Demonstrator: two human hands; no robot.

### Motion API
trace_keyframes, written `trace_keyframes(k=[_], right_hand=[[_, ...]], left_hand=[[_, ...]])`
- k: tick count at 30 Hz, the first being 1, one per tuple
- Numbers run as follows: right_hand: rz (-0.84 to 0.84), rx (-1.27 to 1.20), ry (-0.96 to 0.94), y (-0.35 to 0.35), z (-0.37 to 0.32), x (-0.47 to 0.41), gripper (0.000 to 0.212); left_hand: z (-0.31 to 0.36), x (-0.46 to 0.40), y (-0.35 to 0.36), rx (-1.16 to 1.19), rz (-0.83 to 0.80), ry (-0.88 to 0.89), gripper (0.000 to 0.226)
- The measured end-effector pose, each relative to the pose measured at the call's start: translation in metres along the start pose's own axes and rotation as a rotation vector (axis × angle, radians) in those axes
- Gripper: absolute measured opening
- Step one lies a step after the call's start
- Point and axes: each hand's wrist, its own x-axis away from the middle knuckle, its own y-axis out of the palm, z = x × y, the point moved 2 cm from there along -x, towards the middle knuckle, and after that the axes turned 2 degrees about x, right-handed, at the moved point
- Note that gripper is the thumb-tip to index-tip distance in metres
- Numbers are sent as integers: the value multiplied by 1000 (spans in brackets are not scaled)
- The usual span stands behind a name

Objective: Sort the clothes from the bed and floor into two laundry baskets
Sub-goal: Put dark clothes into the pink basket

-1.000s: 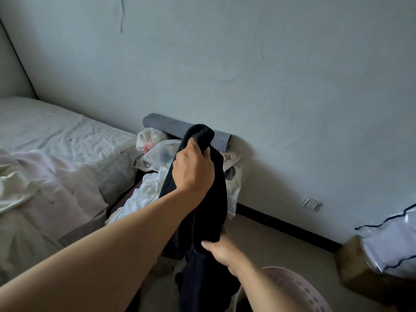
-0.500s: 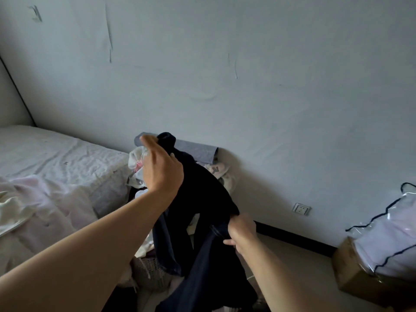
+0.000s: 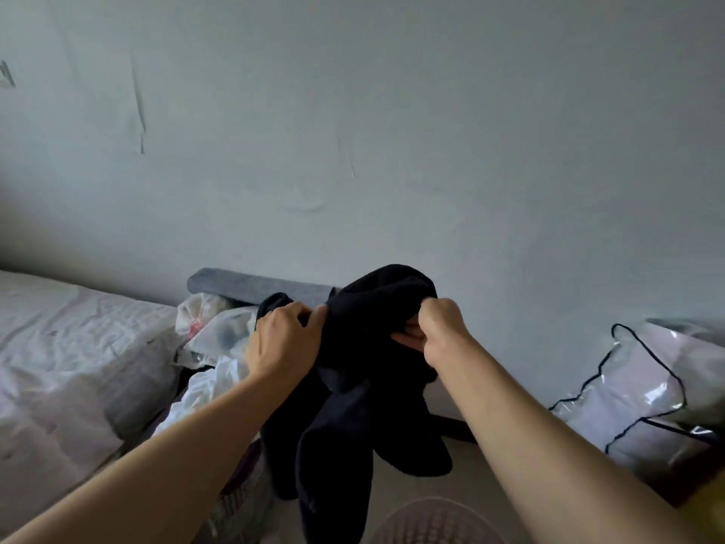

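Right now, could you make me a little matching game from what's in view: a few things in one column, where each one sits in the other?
Things:
1. dark garment
2. bed
3. clear zip bag
4. pale laundry basket

Places:
A. far right, by the wall
B. bottom edge, below the hanging cloth
C. held up in the grip of the left hand and the right hand
D. left side, under a rumpled sheet

Pairs: 1-C, 2-D, 3-A, 4-B
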Motion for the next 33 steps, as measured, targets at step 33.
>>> trace_keyframes(k=[33], right_hand=[[274, -330, 165, -204, 78, -6, 23]], left_hand=[[57, 138, 250, 146, -743, 138, 59]])
